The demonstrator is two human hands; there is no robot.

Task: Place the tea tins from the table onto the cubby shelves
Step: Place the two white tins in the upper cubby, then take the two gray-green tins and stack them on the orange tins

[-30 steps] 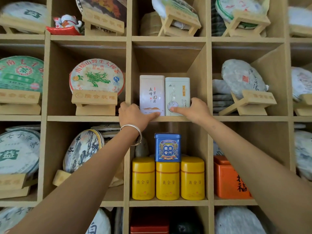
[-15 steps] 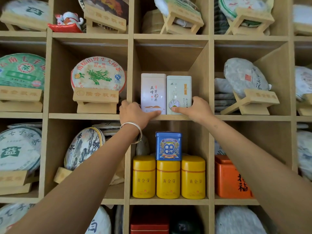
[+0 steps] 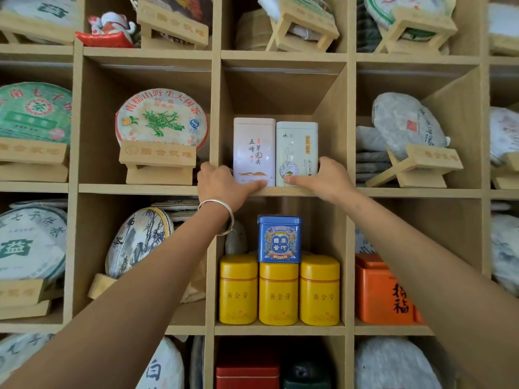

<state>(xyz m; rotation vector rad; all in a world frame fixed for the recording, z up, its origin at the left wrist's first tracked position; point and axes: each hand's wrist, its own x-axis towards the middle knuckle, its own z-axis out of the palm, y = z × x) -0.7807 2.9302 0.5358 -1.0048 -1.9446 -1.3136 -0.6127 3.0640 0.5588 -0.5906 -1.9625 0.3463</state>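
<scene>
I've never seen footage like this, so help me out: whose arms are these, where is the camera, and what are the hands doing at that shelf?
No machine here: a person wears a camera on the head, looking forward at their own arms. The left hand grips the white tin; the right hand grips the pale green tin. Both tins stand upright, side by side, in one cubby of the shelf. Below are three yellow tins with a blue tin on top. Neighbouring cubbies hold round tea cakes on wooden stands.

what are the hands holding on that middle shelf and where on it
The left hand grips the pinkish-white tin at its lower left; the right hand grips the pale green tin at its lower right.
</scene>
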